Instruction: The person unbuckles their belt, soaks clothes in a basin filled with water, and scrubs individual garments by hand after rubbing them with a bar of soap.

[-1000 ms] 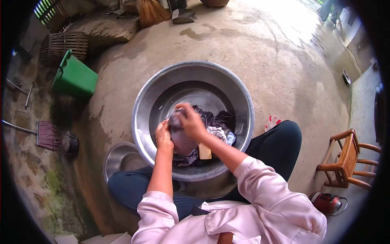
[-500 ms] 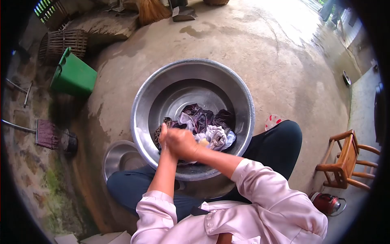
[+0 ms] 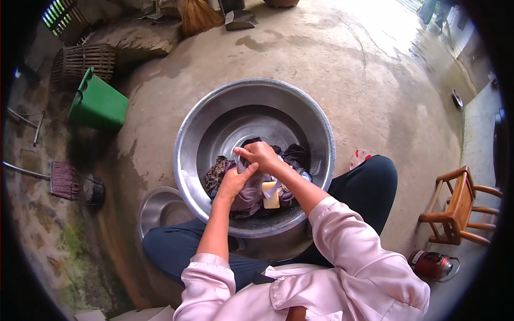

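A large metal basin (image 3: pixel 188 115) stands between my knees with wet clothes in it. My left hand (image 3: pixel 233 182) has its fingers curled into a greyish-purple cloth (image 3: pixel 249 197), thumb pointing up to the right. Just above it, my right hand (image 3: pixel 260 157) pinches the upper part of the same cloth, thumb and fingers closed. A yellowish bar of soap (image 3: pixel 271 196) rests on the clothes below my right wrist, a pale strip of cloth across it. Leopard-print fabric (image 3: pixel 216 172) shows left of my hands, dark fabric (image 3: pixel 296 155) to the right. My fingertips are partly hidden.
A smaller metal bowl (image 3: pixel 152 207) sits on the floor by my left knee. Further left are a green bin (image 3: pixel 100 102) and a broom (image 3: pixel 65 180). On the right stand a wooden chair (image 3: pixel 454 206) and a red flask (image 3: pixel 431 265).
My hands, pressed together half a second ago, have moved apart. My right hand is now higher, with the cloth showing between them. The soap is more exposed.
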